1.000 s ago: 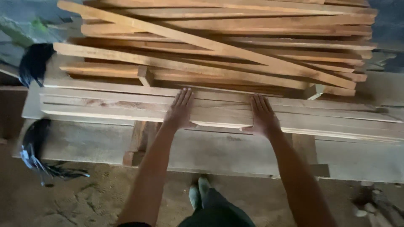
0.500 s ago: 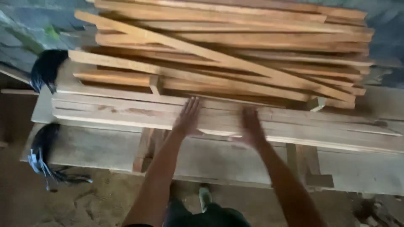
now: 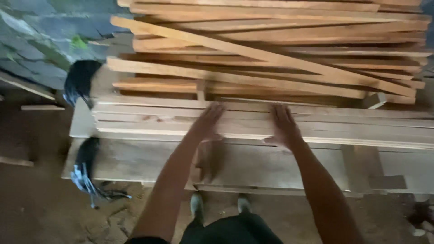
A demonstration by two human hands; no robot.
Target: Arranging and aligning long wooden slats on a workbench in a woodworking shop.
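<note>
On top of the flat stack of planks [image 3: 253, 124] both hands lie palm-down with the fingers spread and straight, gripping nothing. Left hand [image 3: 209, 121] and right hand [image 3: 284, 126] sit near each other around the stack's middle, thumbs toward its front edge, fingertips toward its rear edge.

That stack runs left to right across the view, its long axis level with the bench [image 3: 135, 160] under it. Its left end stops just short of the bench's left end; its right end runs out of view. Below the front edge of the stack a bare strip of bench top shows, and below that the dirt floor [image 3: 36, 203], open to the left of the person's feet.

Behind the stack's rear edge rises a looser pile of wooden slats [image 3: 280, 40], most lying the same way, with one long slat [image 3: 253, 52] crossing them on a slant, high at the left, low at the right. Left of the stack a black bundle [image 3: 80, 81] hangs at the bench end, and a second dark bundle [image 3: 87, 167] droops below it.
</note>
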